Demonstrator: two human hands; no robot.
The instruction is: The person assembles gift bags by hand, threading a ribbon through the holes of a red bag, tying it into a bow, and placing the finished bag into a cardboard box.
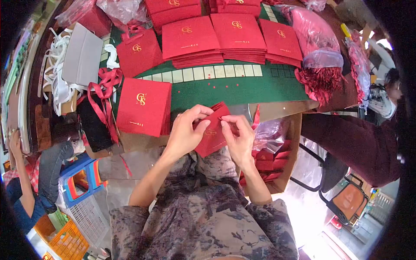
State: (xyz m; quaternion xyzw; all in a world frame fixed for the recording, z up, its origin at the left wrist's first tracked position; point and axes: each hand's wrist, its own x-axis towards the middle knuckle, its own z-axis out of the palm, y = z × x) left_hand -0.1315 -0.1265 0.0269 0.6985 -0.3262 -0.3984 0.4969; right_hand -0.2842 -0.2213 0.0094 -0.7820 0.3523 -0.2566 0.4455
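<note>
Left of the green mat (255, 92), loose white ribbons (56, 71) beside a grey box (82, 54). At the mat's left end, looped red ribbons (104, 82), then a stack of red packets (143, 106) with gold lettering. Along the mat's far side, a row of taller packet stacks (190, 39). Just in front of the mat's near edge, the left hand (188, 132), clamped on a single red packet (210, 141), thumb across the front. Packet tilted, top corner at the mat's near edge. Also before that edge, the right hand (239, 139), thumb and forefinger together at the packet's upper right; anything between them too small to tell. Below the mat, right of centre, a cardboard box (294, 151) with more red packets. At the mat's right end, dark red strands (320, 82) in a clear plastic bag (318, 37).
</note>
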